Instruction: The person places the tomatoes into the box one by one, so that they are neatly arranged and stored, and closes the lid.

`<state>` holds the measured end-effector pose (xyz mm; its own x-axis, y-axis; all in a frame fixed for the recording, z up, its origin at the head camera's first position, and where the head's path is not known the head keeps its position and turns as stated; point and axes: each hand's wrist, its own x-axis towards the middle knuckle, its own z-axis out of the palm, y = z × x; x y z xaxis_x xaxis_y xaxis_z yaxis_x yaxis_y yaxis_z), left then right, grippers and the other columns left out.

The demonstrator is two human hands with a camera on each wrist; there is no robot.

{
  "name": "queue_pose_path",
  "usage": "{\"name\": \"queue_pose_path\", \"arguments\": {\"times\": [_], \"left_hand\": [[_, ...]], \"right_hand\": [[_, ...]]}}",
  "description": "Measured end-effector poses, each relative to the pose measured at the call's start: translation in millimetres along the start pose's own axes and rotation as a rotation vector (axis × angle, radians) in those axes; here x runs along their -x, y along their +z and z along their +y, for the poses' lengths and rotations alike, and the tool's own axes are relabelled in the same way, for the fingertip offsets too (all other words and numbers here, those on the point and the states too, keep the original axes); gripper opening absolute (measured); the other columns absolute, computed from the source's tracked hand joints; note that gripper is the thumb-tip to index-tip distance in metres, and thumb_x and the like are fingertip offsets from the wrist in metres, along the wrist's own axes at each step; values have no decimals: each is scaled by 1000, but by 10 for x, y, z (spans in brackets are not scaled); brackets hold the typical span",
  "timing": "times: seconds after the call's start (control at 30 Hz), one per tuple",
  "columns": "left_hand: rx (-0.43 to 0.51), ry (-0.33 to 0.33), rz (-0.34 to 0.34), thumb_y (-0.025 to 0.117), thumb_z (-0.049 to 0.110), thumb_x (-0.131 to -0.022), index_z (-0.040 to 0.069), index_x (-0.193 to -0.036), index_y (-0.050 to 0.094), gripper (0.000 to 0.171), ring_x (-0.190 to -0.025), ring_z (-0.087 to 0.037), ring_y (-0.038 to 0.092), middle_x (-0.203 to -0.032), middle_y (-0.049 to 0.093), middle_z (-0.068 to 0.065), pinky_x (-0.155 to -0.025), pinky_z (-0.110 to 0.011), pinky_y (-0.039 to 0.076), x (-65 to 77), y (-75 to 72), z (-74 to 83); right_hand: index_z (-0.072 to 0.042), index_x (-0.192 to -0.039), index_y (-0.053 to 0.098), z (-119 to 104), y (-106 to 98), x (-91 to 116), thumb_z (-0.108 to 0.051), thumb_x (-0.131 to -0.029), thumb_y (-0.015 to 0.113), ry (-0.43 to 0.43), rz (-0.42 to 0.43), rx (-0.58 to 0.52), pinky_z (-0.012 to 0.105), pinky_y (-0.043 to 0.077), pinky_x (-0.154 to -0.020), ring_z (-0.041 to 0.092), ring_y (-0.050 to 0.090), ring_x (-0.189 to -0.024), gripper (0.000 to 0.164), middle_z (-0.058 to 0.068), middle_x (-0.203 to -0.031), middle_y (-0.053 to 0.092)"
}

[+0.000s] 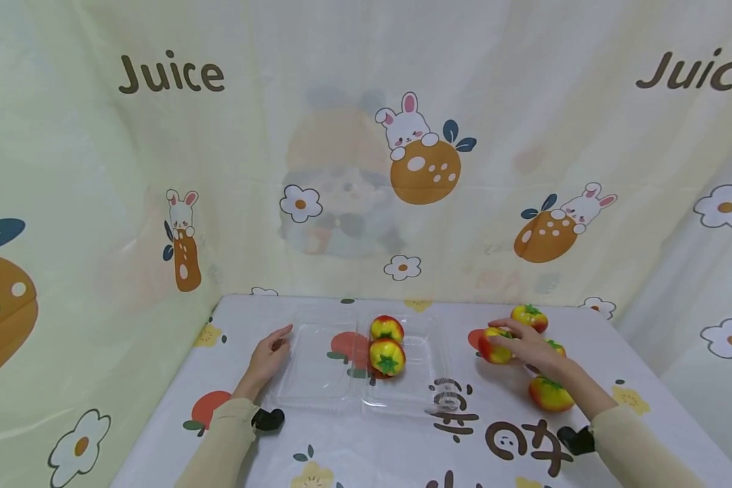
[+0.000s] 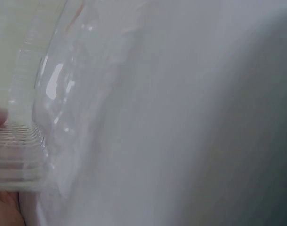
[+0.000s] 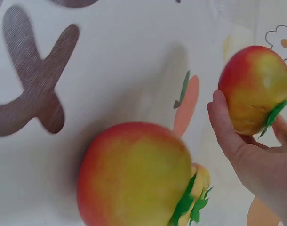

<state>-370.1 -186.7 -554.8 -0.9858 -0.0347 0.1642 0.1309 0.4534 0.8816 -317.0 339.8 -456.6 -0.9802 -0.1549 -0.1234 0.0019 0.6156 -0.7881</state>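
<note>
My right hand (image 1: 527, 349) holds a red-and-yellow persimmon (image 1: 494, 344) with a green leafy top. The right wrist view shows its fingers and thumb around that fruit (image 3: 256, 89), with a larger-looking persimmon (image 3: 139, 174) in the foreground. At the left edge of an opened clear plastic container (image 1: 317, 400), my left hand (image 1: 267, 362) grips the rim; a fingertip and part of the hand show on either side of the ridged edge (image 2: 19, 155) in the left wrist view. Two persimmons (image 1: 387, 357) sit in the container's right half, one behind the other.
More persimmons lie around my right hand: one behind it (image 1: 529, 317), one in front (image 1: 550, 394), and one partly hidden by the hand (image 1: 556, 348). A printed cloth (image 1: 354, 454) covers the table, and a patterned curtain (image 1: 341, 271) hangs behind.
</note>
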Motion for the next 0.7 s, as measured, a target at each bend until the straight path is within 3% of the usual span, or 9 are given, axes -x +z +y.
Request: {"name": "queue_pose_path", "arguments": {"times": [0.23, 0.43, 0.7], "left_hand": [[23, -5, -1, 53, 7, -97, 4, -140, 55, 43, -119, -33, 53, -139, 55, -18, -100, -50, 40, 20, 3, 5], [7, 43, 26, 53, 9, -95, 5, -137, 58, 43, -111, -31, 55, -134, 58, -19, -93, -46, 44, 41, 7, 16], [12, -30, -8, 53, 9, -98, 5, -141, 54, 43, -119, -32, 52, -140, 55, -17, -100, -48, 40, -12, 2, -16]], "right_hand": [[-3, -147, 42, -104, -7, -30, -51, -94, 60, 52, 33, -143, 42, 55, -86, 33, 56, -111, 73, 29, -139, 43], [-4, -152, 32, -137, -9, -72, -39, -94, 65, 55, -12, -302, 40, 53, -90, 25, 61, -106, 75, 31, -144, 37], [-11, -157, 22, -211, 31, -68, -25, -89, 73, 43, -62, -328, 38, 53, -90, 45, 41, -129, 86, 32, -153, 20]]}}
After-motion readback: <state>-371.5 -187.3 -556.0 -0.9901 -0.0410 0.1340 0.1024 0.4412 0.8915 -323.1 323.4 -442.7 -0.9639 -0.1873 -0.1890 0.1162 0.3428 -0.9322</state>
